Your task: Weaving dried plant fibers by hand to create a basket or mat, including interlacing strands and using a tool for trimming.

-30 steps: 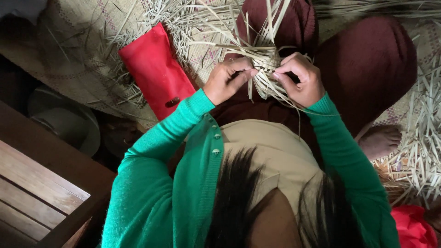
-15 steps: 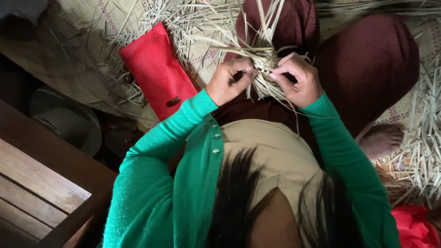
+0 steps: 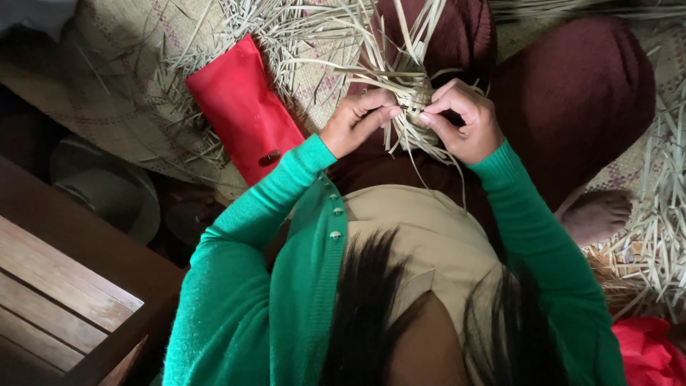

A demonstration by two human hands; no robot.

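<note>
Head view, looking straight down over a seated person in a green cardigan (image 3: 286, 286) and dark red trousers (image 3: 572, 100).

Left hand (image 3: 354, 125) curling in, thumb and forefinger pinching pale straw strips (image 3: 386, 75) close to a small woven bundle (image 3: 418, 107) held over the lap. Right hand (image 3: 464, 121) closing on the other side of the same bundle, fingertips (image 3: 429, 118) pressing its edge. Both hands clamping on the weaving, nearly touching each other across it.

Loose ends of the strips fanning upward and outward from the bundle, a few thin ones dangling down toward the beige shirt (image 3: 421, 236).

Lying just left of the left forearm, a red cloth pouch (image 3: 243, 107), resting on a woven mat (image 3: 107, 107) with scattered straw around it. More cut straw (image 3: 657, 214) piling at the right, beside a bare foot (image 3: 597, 214). Sitting in the lower left corner, a slatted wooden bench (image 3: 64, 300); beside it, in shadow, a round greyish thing too dim for telling. Showing at the lower right edge, a bit of red cloth (image 3: 643, 350).
</note>
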